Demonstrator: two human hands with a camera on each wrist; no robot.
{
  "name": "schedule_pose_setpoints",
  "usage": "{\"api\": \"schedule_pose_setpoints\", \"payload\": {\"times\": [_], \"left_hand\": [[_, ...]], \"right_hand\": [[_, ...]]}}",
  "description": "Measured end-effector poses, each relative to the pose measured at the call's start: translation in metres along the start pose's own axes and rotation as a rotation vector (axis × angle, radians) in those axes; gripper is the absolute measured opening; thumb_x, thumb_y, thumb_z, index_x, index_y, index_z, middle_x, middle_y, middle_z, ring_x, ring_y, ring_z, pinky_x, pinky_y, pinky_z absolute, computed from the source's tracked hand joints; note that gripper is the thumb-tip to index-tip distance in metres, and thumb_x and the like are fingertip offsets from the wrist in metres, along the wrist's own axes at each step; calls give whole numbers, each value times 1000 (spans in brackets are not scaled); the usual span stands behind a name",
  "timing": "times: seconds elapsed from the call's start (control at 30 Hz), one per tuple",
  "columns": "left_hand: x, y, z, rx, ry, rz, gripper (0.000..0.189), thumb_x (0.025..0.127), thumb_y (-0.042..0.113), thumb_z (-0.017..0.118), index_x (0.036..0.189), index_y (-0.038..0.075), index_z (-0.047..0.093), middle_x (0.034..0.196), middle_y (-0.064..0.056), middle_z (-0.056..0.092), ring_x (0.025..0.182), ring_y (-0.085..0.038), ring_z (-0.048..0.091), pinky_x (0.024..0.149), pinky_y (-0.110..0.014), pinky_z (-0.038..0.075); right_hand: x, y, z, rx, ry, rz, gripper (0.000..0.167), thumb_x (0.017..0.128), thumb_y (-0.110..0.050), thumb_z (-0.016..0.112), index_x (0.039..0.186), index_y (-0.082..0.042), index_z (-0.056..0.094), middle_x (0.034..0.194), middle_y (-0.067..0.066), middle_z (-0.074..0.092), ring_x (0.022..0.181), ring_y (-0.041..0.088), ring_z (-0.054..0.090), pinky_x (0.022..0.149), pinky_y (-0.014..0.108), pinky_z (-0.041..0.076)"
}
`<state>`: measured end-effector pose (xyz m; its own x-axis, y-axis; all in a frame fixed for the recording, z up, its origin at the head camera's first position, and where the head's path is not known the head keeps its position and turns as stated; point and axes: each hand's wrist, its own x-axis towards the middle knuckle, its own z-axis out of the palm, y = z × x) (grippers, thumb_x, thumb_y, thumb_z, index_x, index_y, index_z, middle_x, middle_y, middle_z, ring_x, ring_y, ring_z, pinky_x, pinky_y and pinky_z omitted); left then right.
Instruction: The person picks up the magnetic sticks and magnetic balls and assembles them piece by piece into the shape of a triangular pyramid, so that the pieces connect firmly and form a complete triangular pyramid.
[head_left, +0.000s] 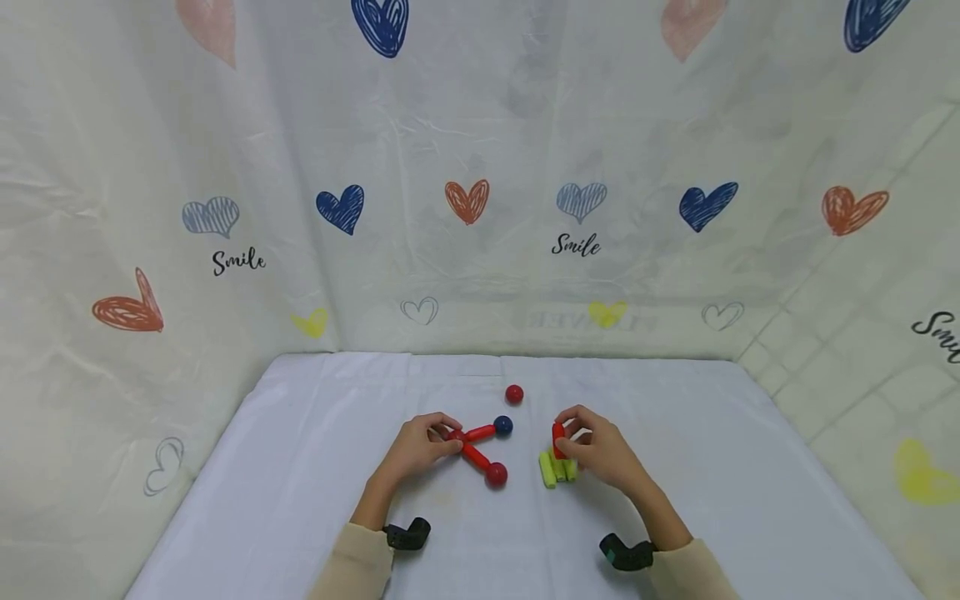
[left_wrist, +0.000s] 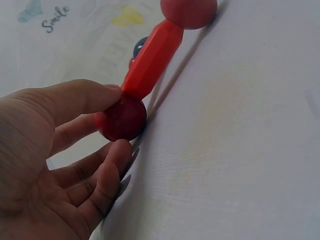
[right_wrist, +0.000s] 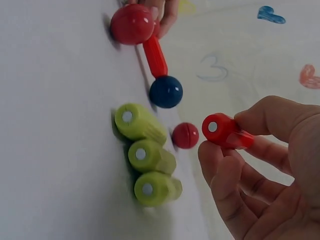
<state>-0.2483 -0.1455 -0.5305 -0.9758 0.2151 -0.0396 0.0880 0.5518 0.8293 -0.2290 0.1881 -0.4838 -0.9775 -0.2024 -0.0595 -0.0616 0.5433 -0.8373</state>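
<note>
Ball (left_wrist: 122, 120), red, was pinched by left hand (head_left: 417, 447); right hand (head_left: 602, 451) gripped red rod (right_wrist: 225, 132); green rods (right_wrist: 159, 160) lay near that hand.

Left wrist view: blue ball (left_wrist: 140, 47) partly behind red rod (left_wrist: 154, 60), upper red ball (left_wrist: 189, 11) partly past top edge.
</note>
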Motion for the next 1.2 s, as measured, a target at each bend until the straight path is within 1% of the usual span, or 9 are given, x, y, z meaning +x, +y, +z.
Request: {"api": "schedule_pose_setpoints", "payload": {"times": [0.27, 0.53, 0.67, 0.9, 1.2], "left_hand": [[0, 0, 0, 7, -1, -10, 24, 89, 28, 80, 111, 22, 74, 98, -2, 69, 82, -18, 58, 73, -31, 49], [-1, 2, -1, 6, 3, 5, 24, 89, 27, 79, 111, 22, 74, 97, -1, 69, 80, -17, 59, 72, -31, 48], [-1, 3, -1, 0, -1, 11, 23, 89, 27, 79, 111, 22, 74, 96, -1, 69, 80, -17, 59, 71, -31, 49], [-2, 5, -3, -10, -6, 14, 23, 89, 28, 79, 111, 21, 74, 96, -1, 69, 80, -17, 59, 72, -31, 50], [-3, 6, -3, -4, -5, 8, 24, 89, 28, 79, 111, 21, 74, 96, -1, 69, 81, -17, 59, 73, -32, 50]], "right_hand": [[10, -22, 27, 26, 19, 3, 26, 94, -16, 72, 118, -18, 62, 100, 6, 63, 75, 20, 61, 62, 30, 56], [19, -33, 50, 37, -13, -11, 27, 93, -15, 73, 117, -15, 62, 97, 6, 64, 74, 22, 62, 60, 30, 56], [23, -35, 58, 39, -31, -12, 29, 91, -15, 74, 117, -15, 61, 97, 6, 64, 75, 21, 63, 60, 29, 56], [28, -32, 68, 22, -47, 9, 31, 90, -16, 75, 117, -17, 60, 96, 5, 64, 75, 20, 63, 61, 29, 57], [29, -32, 75, -7, -66, 28, 30, 91, -17, 76, 116, -15, 59, 95, 5, 63, 73, 19, 61, 61, 29, 56]]}}
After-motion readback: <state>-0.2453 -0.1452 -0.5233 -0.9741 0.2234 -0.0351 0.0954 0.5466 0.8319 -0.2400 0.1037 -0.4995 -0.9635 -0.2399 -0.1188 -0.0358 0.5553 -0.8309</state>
